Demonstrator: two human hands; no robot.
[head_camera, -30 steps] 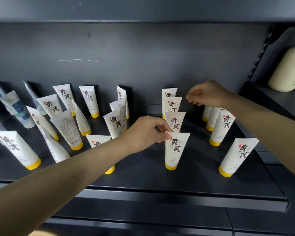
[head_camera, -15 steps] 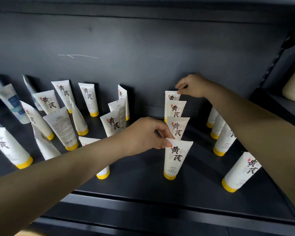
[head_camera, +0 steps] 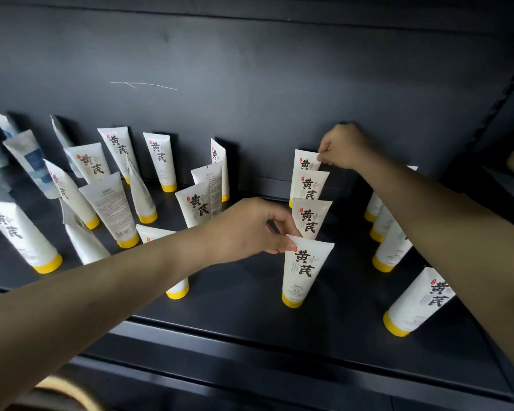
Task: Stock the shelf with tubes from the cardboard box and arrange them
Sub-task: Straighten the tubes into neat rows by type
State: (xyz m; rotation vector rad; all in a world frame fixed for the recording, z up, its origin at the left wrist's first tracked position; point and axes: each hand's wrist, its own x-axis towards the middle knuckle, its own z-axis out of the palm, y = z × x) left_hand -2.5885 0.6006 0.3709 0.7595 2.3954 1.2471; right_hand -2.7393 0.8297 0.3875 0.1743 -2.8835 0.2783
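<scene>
Tubes (head_camera: pixel 110 203), white with yellow caps, are stood cap-down on the dark shelf (head_camera: pixel 250 318), loosely scattered and variously turned at the left. In the central file of four, the front tube (head_camera: pixel 304 271) is pinched at its top left corner by the left hand (head_camera: pixel 250 229), the grip closed between thumb and fingertips. At the back of that file, the rear tube (head_camera: pixel 305 161) is pinched at its top edge by the right hand (head_camera: pixel 344 146). Further tubes (head_camera: pixel 419 301) are partly hidden behind the right forearm.
</scene>
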